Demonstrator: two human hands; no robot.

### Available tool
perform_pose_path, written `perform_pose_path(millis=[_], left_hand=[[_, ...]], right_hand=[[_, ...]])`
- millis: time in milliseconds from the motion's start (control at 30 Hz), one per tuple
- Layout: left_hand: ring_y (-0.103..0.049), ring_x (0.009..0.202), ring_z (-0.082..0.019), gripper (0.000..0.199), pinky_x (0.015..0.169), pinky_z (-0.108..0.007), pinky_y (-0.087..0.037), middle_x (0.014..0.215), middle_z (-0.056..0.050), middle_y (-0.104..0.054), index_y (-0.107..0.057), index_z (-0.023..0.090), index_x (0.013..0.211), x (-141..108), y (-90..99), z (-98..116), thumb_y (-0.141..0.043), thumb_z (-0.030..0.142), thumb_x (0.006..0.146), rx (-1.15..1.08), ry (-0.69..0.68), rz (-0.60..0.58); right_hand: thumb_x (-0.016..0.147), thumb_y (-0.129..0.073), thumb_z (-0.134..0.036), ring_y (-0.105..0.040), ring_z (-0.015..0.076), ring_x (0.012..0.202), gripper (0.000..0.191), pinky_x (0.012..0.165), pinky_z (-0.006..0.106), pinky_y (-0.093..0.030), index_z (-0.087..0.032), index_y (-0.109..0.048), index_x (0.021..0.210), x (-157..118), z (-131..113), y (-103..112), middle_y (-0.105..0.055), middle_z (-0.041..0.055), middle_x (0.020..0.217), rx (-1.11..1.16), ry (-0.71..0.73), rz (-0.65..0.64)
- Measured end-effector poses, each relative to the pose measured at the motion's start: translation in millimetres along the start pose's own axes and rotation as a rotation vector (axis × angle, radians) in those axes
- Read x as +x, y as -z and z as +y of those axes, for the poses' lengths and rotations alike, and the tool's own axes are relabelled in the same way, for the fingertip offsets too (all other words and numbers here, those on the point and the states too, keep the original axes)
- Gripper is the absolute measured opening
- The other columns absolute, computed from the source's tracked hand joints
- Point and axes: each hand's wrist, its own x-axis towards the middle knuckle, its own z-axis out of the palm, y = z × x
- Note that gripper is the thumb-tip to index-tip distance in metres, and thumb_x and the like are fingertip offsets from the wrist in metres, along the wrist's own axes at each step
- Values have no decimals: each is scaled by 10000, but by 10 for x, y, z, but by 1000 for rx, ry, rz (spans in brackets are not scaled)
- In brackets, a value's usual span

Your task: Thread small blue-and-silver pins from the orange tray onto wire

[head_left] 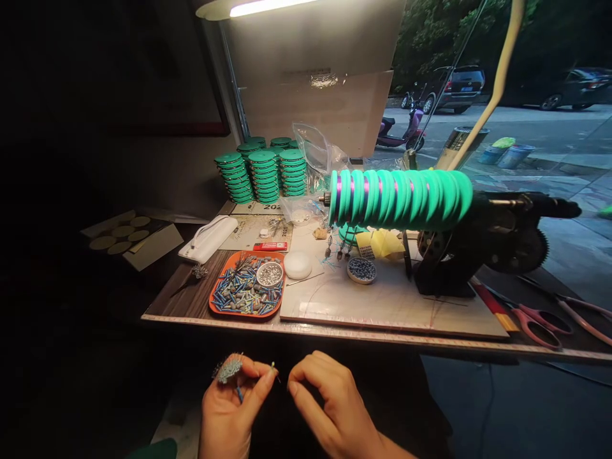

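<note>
My left hand [234, 405] is below the table's front edge, palm up. Its thumb and forefinger pinch a small pale piece [273, 366] with a thin dark wire end. A cluster of small grey beaded or wire pieces [230, 371] rests in the same hand, with a blue stick-like piece [240, 394] under it. My right hand [325, 395] is just to the right, thumb and forefinger pressed together; anything between them is too small to tell. Above my hands, an orange tray [224, 311] holds blue and pale small tubes, grey pieces and a round white dish [270, 275] of tiny metal parts.
Green foam spools [401, 199] sit in a row on a black geared winder [444, 261]; more green spools [264, 172] are stacked behind. A bead dish [362, 271], white lid [297, 264], white pouch [208, 239] and red-handled scissors [540, 325] lie around the board [335, 309].
</note>
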Motion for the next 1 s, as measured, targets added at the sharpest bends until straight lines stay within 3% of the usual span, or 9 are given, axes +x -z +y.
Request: perform_pose_path(millis=[233,1000], left_hand=[[-633,584,-92,192,600,-130,-520,599,64,-643,-578,205,634,-21,-1,18,-717,76,603,129,-238,-4],[-620,587,-99,200,593,-137,-516,599,45,-646,-578,186,625,-5,1,40,-757,121,564,52,-94,46]], right_hand=[[821,-442,-221,-479,24,613,208,578,118,-315,-145,-577,682,3,-19,3,-556,-13,630,72,-154,-42],[817,-442,-212,-470,31,606,220,580,131,-313,-133,-571,657,0,-15,-19,-539,-10,601,59,-145,-79]])
